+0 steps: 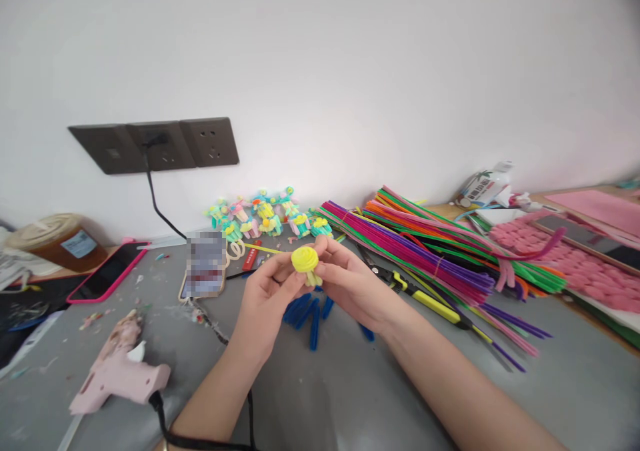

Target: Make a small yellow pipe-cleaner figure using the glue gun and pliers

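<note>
Between my two hands, above the grey table mat, is a small yellow pipe-cleaner figure point(305, 259) with a coiled round top and paler yellow pieces below it. My left hand point(273, 287) pinches it from the left with thumb and fingers. From the right, my right hand point(345, 277) grips it too, thumb against its side and fingers curled behind. Several short blue pipe-cleaner pieces point(314, 324) lie on the mat just beneath my hands. Behind them stand several finished pastel pipe-cleaner figures point(269, 214) along the wall.
Long pipe-cleaner bundles point(415, 254) and yellow-black pliers point(435, 307) lie to the right. A pink glue gun point(117, 371) with a black cord rests at the left front. Farther back are a pink-cased phone point(107, 271), another phone point(205, 264) and a drink cup point(57, 241).
</note>
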